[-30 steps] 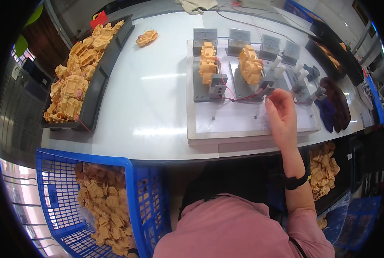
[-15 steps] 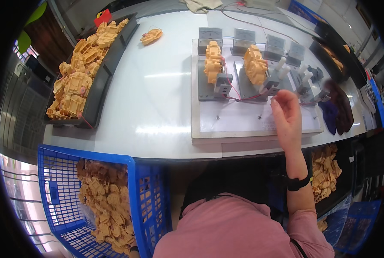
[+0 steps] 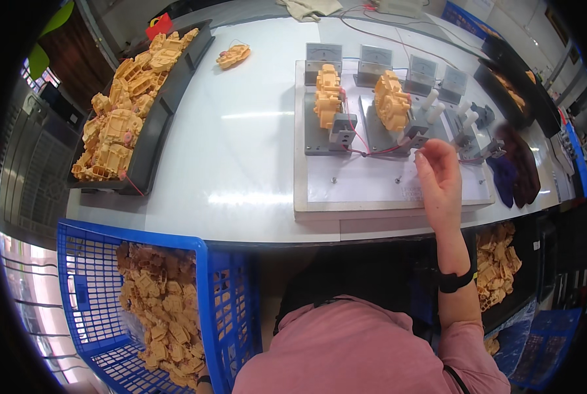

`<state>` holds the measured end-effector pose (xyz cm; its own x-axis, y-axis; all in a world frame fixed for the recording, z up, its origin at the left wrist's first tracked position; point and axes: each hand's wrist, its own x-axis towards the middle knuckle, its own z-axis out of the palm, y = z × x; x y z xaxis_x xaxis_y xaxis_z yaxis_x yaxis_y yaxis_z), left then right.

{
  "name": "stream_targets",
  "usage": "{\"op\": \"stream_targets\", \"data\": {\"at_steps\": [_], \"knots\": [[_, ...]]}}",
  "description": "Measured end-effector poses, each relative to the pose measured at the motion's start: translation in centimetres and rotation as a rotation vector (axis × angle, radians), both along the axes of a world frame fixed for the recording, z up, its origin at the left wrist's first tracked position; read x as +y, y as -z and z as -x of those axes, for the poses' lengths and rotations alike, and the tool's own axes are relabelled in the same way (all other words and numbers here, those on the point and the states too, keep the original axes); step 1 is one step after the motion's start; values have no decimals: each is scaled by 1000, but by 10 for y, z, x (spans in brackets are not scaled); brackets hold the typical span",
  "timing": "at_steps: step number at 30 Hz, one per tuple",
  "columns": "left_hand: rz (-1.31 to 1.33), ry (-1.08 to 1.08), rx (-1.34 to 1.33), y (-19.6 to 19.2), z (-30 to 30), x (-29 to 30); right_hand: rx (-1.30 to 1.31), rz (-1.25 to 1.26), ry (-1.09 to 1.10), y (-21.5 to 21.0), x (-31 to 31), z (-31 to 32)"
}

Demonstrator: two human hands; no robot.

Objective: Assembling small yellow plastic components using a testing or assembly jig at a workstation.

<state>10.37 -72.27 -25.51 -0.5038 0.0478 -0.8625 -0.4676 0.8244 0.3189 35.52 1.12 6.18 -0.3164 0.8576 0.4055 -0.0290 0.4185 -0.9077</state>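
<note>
My right hand (image 3: 440,172) is at the front of a white test board (image 3: 346,190), its thumb and fingers curled together beside a small grey terminal block (image 3: 414,140). Anything between the fingertips is too small to make out. Just behind it, a yellow-orange plastic gear housing (image 3: 390,102) stands upright on a grey holder. A second, narrower plastic housing (image 3: 327,98) stands on the holder to its left. Red wires (image 3: 382,151) run between the blocks. My left hand is out of sight; only a banded wrist shows at the lower edge, beside the blue basket (image 3: 204,308).
Several panel meters (image 3: 324,54) line the board's back, with white posts (image 3: 431,98) at right. A black tray (image 3: 154,141) heaped with plastic housings stands at left. One loose housing (image 3: 234,56) lies near it. Dark gloves (image 3: 522,167) lie at right; a black bin (image 3: 523,276) sits below.
</note>
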Motion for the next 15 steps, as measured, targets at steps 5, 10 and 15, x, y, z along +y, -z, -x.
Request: {"op": "stream_targets", "data": {"at_steps": [5, 10, 15], "knots": [[-34, -41, -12, -8, 4, 5, -5, 5, -14, -3, -1, 1], [-69, -84, -21, -16, 9, 9, 12, 11, -17, -2, -1, -1], [-102, -127, -36, -24, 12, 12, 16, 16, -18, -4, -2, 1]]}}
